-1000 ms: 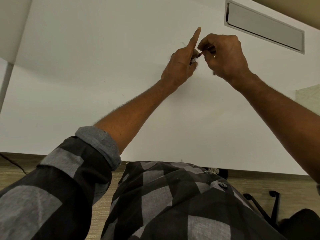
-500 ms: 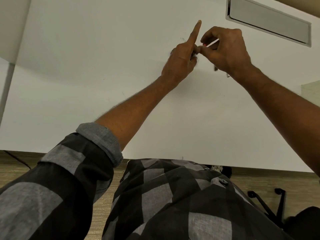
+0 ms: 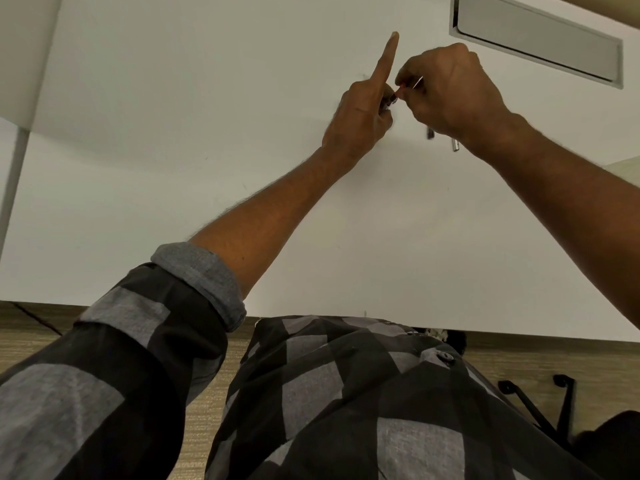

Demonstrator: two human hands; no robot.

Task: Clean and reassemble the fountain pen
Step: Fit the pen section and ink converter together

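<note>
Left hand: my left hand [image 3: 360, 112] has its forefinger straight up; I see the other fingers curled round a small dark pen piece [image 3: 390, 100], gripping it.
Right hand: my right hand [image 3: 450, 95] pinches a thin red-and-silver pen piece [image 3: 403, 86] at its fingertips, knuckles towards me.
Pen pieces: the two meet in the narrow gap between the hands, the thin piece's red end touching the dark piece; both are raised above the tabletop.
Under the right hand: a short dark stub [image 3: 430, 133] and a short silver stub [image 3: 456, 145] stick out below the palm; I cannot tell whether they are held or lying there.
Tabletop: plain white tabletop [image 3: 173, 116], with a grey rectangular inset flap [image 3: 533, 39] at the far right.
Farther out: grey-and-black checked rolled sleeve [image 3: 138, 341] and wood-look floor [image 3: 34, 341].
</note>
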